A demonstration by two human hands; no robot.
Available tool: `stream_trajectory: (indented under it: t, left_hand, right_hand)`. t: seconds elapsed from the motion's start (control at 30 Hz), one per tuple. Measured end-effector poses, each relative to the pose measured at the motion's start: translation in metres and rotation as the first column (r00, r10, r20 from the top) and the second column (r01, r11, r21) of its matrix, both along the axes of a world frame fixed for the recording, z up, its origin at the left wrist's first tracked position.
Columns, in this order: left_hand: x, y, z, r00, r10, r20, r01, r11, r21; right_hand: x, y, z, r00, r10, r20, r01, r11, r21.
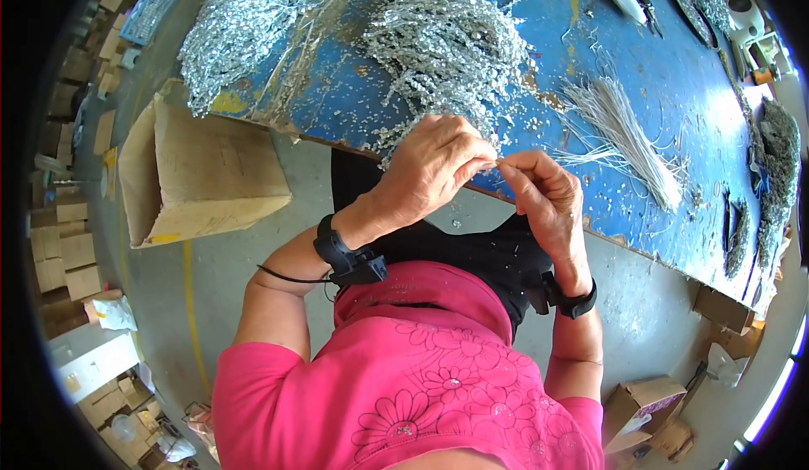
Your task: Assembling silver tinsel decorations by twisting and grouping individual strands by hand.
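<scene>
My left hand (438,165) and my right hand (548,196) meet fingertip to fingertip just over the table's front edge. Each one is closed in a pinch, and whatever sits between the fingertips is too small to make out. Directly beyond my left hand lies a tangled heap of silver, glittery strands (447,44), its near end partly hidden by that hand. A loose bundle of thin pale wires (628,137) rests on the table to the right of my right hand.
The worn blue table (548,65) carries scattered silver bits. Another silver strand pile (244,27) hangs over its edge at left, above an open cardboard box (223,162). Pliers (647,13) lie at the far right, and dark grey strands (775,154) hang along the right side.
</scene>
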State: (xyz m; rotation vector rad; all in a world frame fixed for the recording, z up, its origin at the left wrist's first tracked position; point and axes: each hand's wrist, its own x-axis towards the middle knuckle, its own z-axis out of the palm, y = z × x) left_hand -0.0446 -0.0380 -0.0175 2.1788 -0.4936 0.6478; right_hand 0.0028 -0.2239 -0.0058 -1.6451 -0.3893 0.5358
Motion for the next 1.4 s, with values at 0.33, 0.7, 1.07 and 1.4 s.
stream_trajectory:
  t: [0.33, 0.7, 1.07, 1.4]
  left_hand:
    - [-0.004, 0.005, 0.001, 0.993, 0.109, 0.053, -0.114, 0.989, 0.098]
    - [0.034, 0.057, 0.017, 0.994, -0.071, -0.086, -0.025, 0.615, -0.788]
    - [-0.018, 0.209, 0.104, 0.865, 0.491, 0.099, -0.184, 0.496, -0.849]
    - [0.04, 0.389, 0.035, 0.682, 0.727, 0.077, -0.704, 0.626, 0.336]
  right_hand:
    - [-0.009, -0.006, 0.012, 0.994, 0.048, -0.101, -0.031, 0.986, 0.166]
    - [0.002, 0.025, -0.009, 0.793, 0.082, 0.603, 0.055, 0.977, -0.204]
    - [-0.029, 0.008, -0.006, 0.864, 0.235, 0.446, -0.162, 0.967, -0.195]
    - [-0.02, 0.013, -0.009, 0.856, 0.196, 0.478, -0.132, 0.978, -0.164]
